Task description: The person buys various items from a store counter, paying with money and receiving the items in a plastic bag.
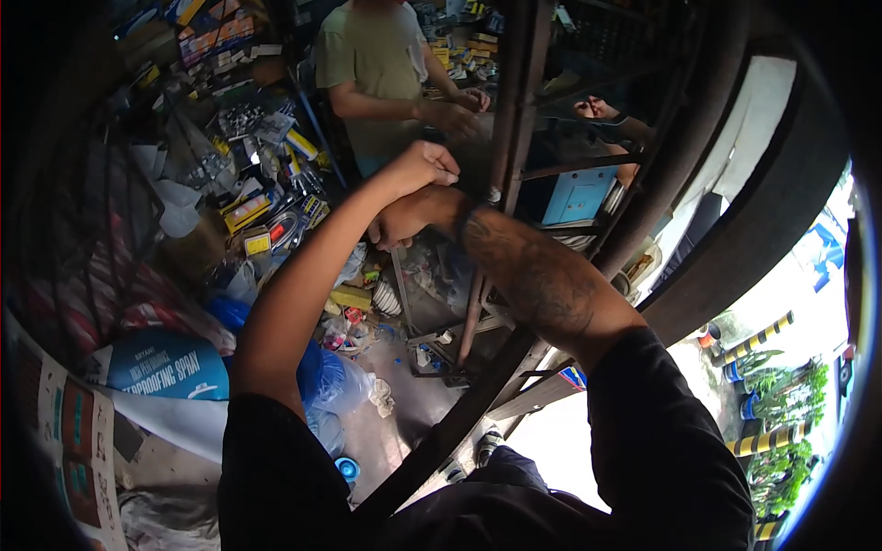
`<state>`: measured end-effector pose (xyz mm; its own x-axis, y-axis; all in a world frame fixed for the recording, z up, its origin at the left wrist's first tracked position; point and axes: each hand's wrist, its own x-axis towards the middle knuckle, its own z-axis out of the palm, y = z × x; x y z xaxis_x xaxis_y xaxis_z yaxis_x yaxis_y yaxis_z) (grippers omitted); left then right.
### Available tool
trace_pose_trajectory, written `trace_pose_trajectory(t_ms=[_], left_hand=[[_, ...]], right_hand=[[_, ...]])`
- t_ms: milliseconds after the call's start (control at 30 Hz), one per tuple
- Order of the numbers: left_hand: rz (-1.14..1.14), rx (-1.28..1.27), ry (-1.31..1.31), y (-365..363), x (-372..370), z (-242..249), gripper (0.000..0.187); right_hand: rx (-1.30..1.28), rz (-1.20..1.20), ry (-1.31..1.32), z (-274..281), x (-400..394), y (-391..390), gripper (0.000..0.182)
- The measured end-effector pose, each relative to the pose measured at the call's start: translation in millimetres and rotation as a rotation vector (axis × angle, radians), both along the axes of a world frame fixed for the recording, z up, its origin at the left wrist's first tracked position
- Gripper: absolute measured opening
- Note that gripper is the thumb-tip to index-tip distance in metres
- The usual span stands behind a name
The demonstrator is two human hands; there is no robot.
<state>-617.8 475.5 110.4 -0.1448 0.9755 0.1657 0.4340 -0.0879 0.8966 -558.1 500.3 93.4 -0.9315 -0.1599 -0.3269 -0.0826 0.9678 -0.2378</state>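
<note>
Left hand crosses right hand beside a post

The left hand sits just above the right wrist in the view, its fingers curled in toward the thumb. The right hand reaches the other way, partly hidden by the left forearm, its fingers bent and pointing down. The shade is deep here, so I cannot tell whether either hand grips something small or whether they touch. A dark band circles the right wrist. The dark post rises just to the right of both hands. Beyond them a person in a pale shirt holds both hands forward. A blue box shows behind the frame. Packets lie heaped at left, above a clear bag on the floor. Plants and striped poles stand in sunlight at right.
</note>
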Motion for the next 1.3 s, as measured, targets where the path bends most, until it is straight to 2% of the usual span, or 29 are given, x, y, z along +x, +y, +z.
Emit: trace_pose_trajectory(t_ms=[100, 233, 333, 433, 900, 1067, 1200, 1300], left_hand=[[0.016, -0.002, 0.002, -1, 1, 0, 0.014], [0.025, 0.057, 0.110, 2, -2, -3, 0.013], [0.023, 0.076, 0.145, 3, -4, -5, 0.014], [0.026, 0.092, 0.173, 2, -3, -5, 0.013], [0.032, 0.097, 0.137, 5, -6, -11, 0.013], [0.055, 0.117, 0.227, 3, -6, -10, 0.013], [0.038, 0.102, 0.138, 2, -2, -11, 0.012], [-0.015, 0.090, -0.005, 0, -6, -14, 0.012]], right_hand=[[-0.006, 0.046, -0.025, 1, -1, 0, 0.018], [-0.047, 0.001, -0.054, 7, 6, -4, 0.033], [-0.033, 0.003, -0.086, 18, 13, -9, 0.035], [-0.075, 0.008, -0.072, 11, 8, -5, 0.022], [-0.022, 0.007, -0.060, 19, 16, -12, 0.025], [0.026, -0.045, -0.119, 26, 17, -17, 0.038], [0.016, -0.003, -0.088, 13, 11, -8, 0.036], [0.006, 0.014, -0.050, 0, 4, -5, 0.021]])
